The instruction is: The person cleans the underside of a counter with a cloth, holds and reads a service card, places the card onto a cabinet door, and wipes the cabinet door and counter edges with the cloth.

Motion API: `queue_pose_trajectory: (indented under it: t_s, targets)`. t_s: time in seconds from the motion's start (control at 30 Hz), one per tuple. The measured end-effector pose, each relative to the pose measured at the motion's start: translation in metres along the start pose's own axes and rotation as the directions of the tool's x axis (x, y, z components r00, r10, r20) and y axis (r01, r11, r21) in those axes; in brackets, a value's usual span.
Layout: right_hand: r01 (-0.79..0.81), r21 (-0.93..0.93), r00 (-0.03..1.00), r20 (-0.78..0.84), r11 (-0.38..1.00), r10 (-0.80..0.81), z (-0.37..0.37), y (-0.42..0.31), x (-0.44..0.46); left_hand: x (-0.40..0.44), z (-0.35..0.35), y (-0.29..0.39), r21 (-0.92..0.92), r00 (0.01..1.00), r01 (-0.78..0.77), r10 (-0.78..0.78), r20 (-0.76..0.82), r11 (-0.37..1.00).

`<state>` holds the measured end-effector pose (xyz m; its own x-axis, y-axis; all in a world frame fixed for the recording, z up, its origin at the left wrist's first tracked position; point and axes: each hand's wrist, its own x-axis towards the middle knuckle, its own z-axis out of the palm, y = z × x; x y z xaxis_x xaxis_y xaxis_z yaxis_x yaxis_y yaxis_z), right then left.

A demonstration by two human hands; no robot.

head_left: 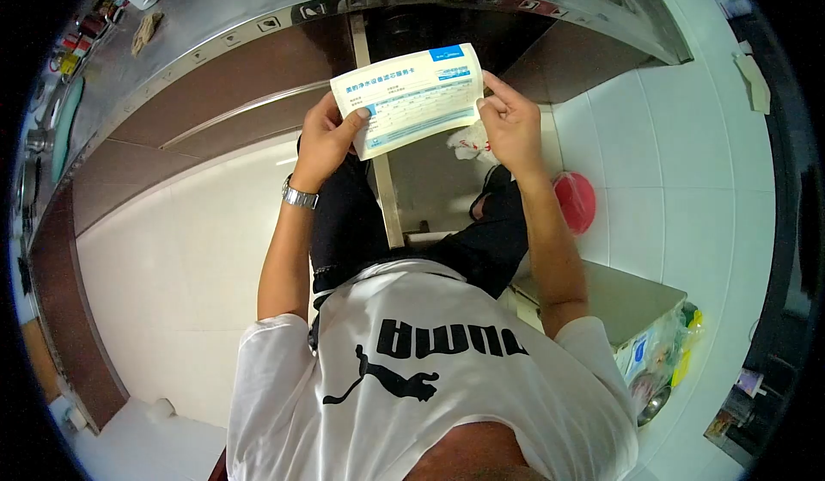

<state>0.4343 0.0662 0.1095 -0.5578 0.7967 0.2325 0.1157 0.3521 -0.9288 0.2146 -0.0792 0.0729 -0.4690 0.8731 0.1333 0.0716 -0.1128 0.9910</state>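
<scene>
A white and blue printed card [412, 103], with Chinese text and a table of rows, is spread between my two hands. My left hand [329, 137] pinches its left edge, the thumb lying over the front. On that wrist is a metal watch [299, 193]. The card's right edge sits between the thumb and fingers of my right hand [513, 128]. The card is tilted slightly, its right side higher. Beneath its lower right corner, a crumpled white bag with red marks [469, 144] partly shows.
An open cabinet door [385, 197] stands edge-on between my legs. The steel counter [232, 8] curves across the top. On the right are a red basin [574, 202], a metal box [636, 300] and the tiled wall [679, 146].
</scene>
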Motion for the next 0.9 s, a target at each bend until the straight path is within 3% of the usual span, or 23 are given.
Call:
queue_pose_trajectory:
  t_s: [0.07, 0.2, 0.27, 0.37, 0.47, 0.6, 0.77, 0.87, 0.9]
  targets:
    - [0.018, -0.048, 1.000, 0.000, 0.999, -0.018, 0.000, 0.000, 0.000, 0.000, -0.001, 0.003, 0.082, 0.999, 0.037, -0.038, 0.016, 0.996]
    - [0.026, -0.010, 0.998, -0.057, 1.000, -0.027, 0.000, 0.004, -0.001, -0.001, 0.005, 0.008, 0.006, 1.000, -0.002, 0.002, -0.027, 1.000]
    - [0.045, -0.081, 0.999, -0.024, 0.996, -0.047, -0.002, 0.003, -0.001, 0.000, 0.003, 0.007, -0.004, 0.998, 0.055, -0.056, -0.020, 0.998]
    - [0.125, -0.091, 0.989, -0.067, 0.988, -0.131, 0.002, -0.001, -0.001, 0.001, 0.001, -0.002, 0.006, 0.999, 0.039, -0.039, -0.021, 0.999]
    - [0.106, -0.106, 0.992, -0.054, 0.989, -0.112, 0.001, 0.001, -0.002, -0.001, 0.004, 0.002, -0.010, 0.999, -0.014, 0.014, -0.033, 1.000]
    - [0.158, -0.130, 0.984, -0.061, 0.979, -0.167, 0.002, 0.002, -0.002, -0.001, 0.006, 0.006, 0.050, 0.999, 0.028, -0.026, -0.039, 0.998]
    - [0.147, -0.296, 0.985, -0.039, 0.944, -0.165, 0.002, -0.001, 0.000, -0.002, 0.008, 0.007, 0.059, 0.998, -0.008, 0.012, -0.055, 0.998]
    - [0.151, -0.190, 0.980, -0.096, 0.970, -0.172, 0.007, 0.009, 0.000, 0.000, 0.008, 0.004, -0.016, 0.997, -0.040, 0.039, -0.067, 0.999]
    - [0.154, -0.188, 0.981, -0.089, 0.970, -0.173, 0.007, 0.007, 0.000, -0.001, 0.006, 0.011, 0.010, 0.996, 0.087, -0.087, -0.027, 0.996]
